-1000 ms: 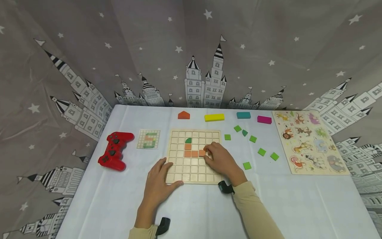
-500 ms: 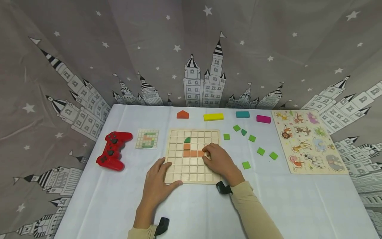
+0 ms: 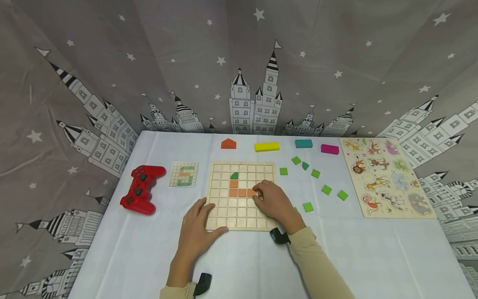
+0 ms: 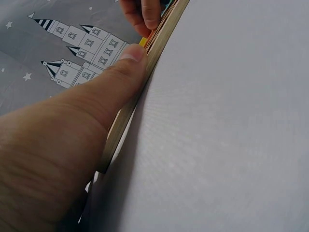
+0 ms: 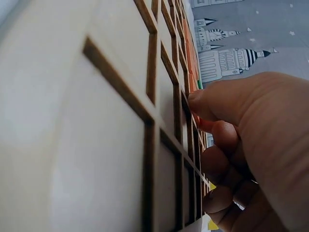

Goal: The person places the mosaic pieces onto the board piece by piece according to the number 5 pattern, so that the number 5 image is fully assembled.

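A wooden grid board (image 3: 237, 222) lies in the middle of the white table. Several orange square tiles (image 3: 233, 192) and one green quarter-round tile (image 3: 234, 176) sit in its cells. My right hand (image 3: 274, 201) pinches the rightmost orange square tile (image 3: 250, 192) of the row between thumb and fingertips, at its cell. In the right wrist view the thumb (image 5: 217, 99) is low over the grid, and the fingers are curled. My left hand (image 3: 198, 226) rests at the board's front left corner with spread fingers. Its thumb (image 4: 120, 72) touches the front edge in the left wrist view.
Several green square tiles (image 3: 326, 189) and a green quarter-round tile (image 3: 305, 165) lie right of the board. A pattern card (image 3: 184, 174) and red game controller (image 3: 143, 189) are left. Colored blocks (image 3: 267, 146) line the back; an animal puzzle (image 3: 388, 178) lies far right.
The head view has shifted slightly. My right hand stays at the same cell with only a slight movement at the orange tile. My left hand keeps its place on the board.
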The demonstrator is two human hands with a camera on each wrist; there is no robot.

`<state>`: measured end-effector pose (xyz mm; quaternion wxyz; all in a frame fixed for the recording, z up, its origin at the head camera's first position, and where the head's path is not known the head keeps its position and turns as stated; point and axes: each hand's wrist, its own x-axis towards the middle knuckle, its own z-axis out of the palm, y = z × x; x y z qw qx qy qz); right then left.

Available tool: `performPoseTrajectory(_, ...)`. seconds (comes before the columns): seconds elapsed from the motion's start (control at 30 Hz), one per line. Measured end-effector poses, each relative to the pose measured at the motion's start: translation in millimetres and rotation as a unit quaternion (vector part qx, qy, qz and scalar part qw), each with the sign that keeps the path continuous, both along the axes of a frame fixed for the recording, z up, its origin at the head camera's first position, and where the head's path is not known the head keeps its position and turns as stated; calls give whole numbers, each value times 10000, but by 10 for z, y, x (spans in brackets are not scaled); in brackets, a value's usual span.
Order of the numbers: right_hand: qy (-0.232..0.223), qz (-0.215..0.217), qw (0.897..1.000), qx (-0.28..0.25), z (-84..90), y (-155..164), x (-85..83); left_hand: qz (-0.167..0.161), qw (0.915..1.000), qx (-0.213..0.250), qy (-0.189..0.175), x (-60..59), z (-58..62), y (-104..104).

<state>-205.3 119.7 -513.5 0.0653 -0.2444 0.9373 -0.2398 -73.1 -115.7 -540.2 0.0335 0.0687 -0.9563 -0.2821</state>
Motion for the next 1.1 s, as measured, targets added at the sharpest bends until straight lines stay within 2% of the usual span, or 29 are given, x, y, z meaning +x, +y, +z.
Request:
performPoseTrajectory(0.17,-102,9,9998,-161,34,103,-11,-18,10000,10,51,-7,-6,11)
performPoseTrajectory(0.3,-131,-205,9988,-414,76,321,-46,-14,10000,32,78,-11,-5,23)
performPoseTrajectory(0.43,-78,-758,9957,-534,102,698,-97,-21,10000,57,32,-5,1,25)
performPoseTrajectory(0.63,-73,-1588,9850,-674,98,1408,-162,-20,9999,46,105,-1,6,14)
performPoseTrajectory(0.87,3,-2007,9793,-250,45,1982,-116,-73,9999,72,72,-12,-24,11)
performPoseTrajectory(1.1,-38,-2072,9783,-11,-10,2080,-105,5,9999,59,113,8,-11,-11)
